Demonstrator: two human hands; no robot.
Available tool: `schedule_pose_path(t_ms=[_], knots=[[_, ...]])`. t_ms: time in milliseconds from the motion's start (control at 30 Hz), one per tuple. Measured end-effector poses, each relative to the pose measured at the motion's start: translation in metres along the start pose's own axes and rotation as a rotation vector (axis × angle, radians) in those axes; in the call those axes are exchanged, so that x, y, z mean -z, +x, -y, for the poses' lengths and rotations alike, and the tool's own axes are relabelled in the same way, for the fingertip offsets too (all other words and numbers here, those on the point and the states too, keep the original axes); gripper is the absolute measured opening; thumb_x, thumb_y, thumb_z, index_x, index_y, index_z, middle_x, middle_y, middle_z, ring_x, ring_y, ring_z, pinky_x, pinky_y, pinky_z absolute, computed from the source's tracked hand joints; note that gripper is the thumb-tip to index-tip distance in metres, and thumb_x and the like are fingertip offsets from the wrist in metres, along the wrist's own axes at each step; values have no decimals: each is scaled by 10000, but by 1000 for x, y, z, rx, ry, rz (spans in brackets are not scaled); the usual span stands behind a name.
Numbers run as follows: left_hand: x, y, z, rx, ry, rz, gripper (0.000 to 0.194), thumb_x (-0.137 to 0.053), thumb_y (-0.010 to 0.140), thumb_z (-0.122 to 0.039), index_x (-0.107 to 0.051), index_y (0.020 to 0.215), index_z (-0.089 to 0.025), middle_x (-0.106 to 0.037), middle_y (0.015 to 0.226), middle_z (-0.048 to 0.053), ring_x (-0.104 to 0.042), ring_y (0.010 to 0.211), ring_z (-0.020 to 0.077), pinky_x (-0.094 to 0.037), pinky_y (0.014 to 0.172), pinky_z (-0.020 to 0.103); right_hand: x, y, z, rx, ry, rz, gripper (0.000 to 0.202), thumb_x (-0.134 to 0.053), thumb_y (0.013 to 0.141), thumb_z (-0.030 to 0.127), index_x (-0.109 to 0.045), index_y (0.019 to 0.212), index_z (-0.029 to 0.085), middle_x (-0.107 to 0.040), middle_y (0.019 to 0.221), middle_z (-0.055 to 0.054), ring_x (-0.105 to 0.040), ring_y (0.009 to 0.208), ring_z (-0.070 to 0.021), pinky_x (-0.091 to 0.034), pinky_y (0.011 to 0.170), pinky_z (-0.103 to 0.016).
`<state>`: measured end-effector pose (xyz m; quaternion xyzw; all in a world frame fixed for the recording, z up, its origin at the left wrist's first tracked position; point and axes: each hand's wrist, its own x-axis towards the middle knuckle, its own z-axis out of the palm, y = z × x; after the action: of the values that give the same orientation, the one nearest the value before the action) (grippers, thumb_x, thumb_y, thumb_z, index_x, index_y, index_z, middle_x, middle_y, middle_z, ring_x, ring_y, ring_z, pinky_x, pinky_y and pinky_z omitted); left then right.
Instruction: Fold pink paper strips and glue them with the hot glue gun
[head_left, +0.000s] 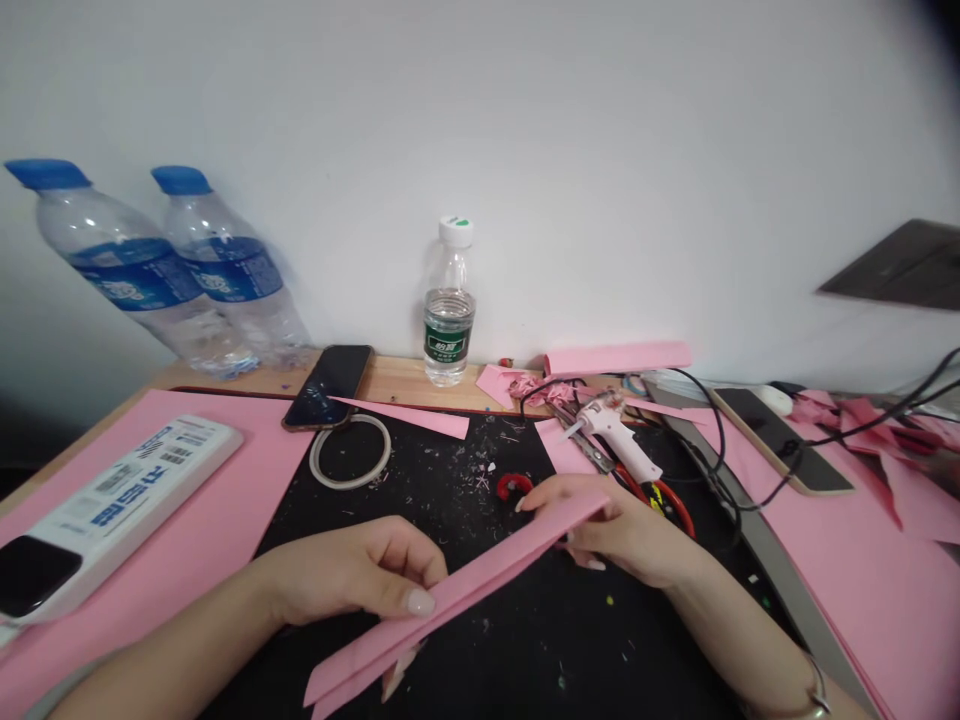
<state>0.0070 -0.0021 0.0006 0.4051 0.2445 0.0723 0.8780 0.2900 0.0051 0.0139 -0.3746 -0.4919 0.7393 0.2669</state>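
Note:
A long folded strip of pink paper (480, 582) slants across the view above the black mat (487, 668), its right end higher. Near its lower left part, my left hand (375, 575) grips it, thumb on top and fingertips showing beneath. My right hand (611, 525) holds the strip's upper right end, with its fingers partly behind the paper. Just beyond my right hand lies a small red curled piece (513, 487). A white glue gun (619, 435) and red-handled pliers (675, 505) rest to its right.
Pink sheets (255, 455) lie left, under a white power bank (120, 510). A tape roll (350, 452) sits near a phone (330, 385). Bottles (448, 320) stand along the wall. Black cables (724, 440), another phone (780, 440) and pink scraps (922, 490) are at right.

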Motion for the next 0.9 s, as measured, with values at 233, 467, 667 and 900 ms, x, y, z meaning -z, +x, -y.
schedule_pose_path(t_ms=[233,467,667,900], knots=[[-10,17,9,-57,-110,37,253,-706,733,-393,-622,731,-155,-633,591,-3,-618,490,152,-515,525,271,-32,7,-21,58,95,0,340,-821,608,194,-706,925,155,-663,683,2,-493,476,-52,-382,413,-143],[-15,24,13,-28,-112,14,146,-653,795,-333,-649,763,-191,-635,599,-15,-660,564,180,-514,580,294,-46,9,-31,75,191,-106,258,-853,550,158,-711,765,134,-679,626,1,-535,433,-61,-446,394,-151],[-13,27,18,-20,-131,-10,177,-692,747,-333,-636,757,-165,-649,567,2,-634,483,170,-507,526,279,-45,11,-34,111,195,-122,210,-854,550,155,-725,714,141,-683,608,-4,-567,442,-78,-476,405,-161],[-12,27,18,0,-164,20,175,-681,759,-318,-642,761,-147,-662,580,14,-638,494,168,-525,565,299,-44,11,-31,195,165,-119,187,-847,557,146,-737,709,140,-692,605,-18,-581,448,-92,-495,414,-171]])
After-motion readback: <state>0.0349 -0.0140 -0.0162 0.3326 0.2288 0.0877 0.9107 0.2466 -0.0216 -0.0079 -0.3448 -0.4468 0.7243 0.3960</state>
